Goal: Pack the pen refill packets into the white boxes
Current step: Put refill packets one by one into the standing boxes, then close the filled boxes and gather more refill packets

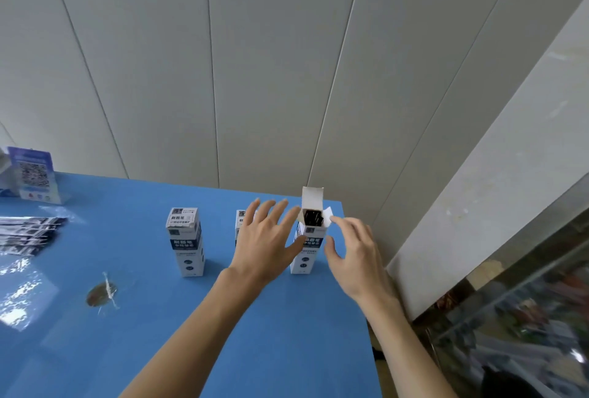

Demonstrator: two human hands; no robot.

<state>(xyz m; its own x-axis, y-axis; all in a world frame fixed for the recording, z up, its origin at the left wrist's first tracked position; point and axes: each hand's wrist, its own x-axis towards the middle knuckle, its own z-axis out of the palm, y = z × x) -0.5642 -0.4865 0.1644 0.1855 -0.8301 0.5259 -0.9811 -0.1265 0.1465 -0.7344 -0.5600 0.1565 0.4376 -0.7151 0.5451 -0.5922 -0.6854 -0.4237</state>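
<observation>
Three white boxes stand upright on the blue table (191, 318). The right box (307, 254) has its top flap raised, and dark refill packets show inside its mouth. My left hand (266, 244) is spread beside that box, thumb against its left side. My right hand (353, 254) is on the box's other side, index fingertip touching the small side flap (328, 216). A closed box (186, 239) stands to the left. The middle box (240, 222) is mostly hidden behind my left hand. Several loose refill packets (28, 235) lie at the table's left edge.
A blue QR-code sign (33, 176) stands at the far left corner. A brown stain (100, 294) marks the table near the left front. The wall runs close behind the boxes. A glass cabinet (516, 318) borders the table on the right.
</observation>
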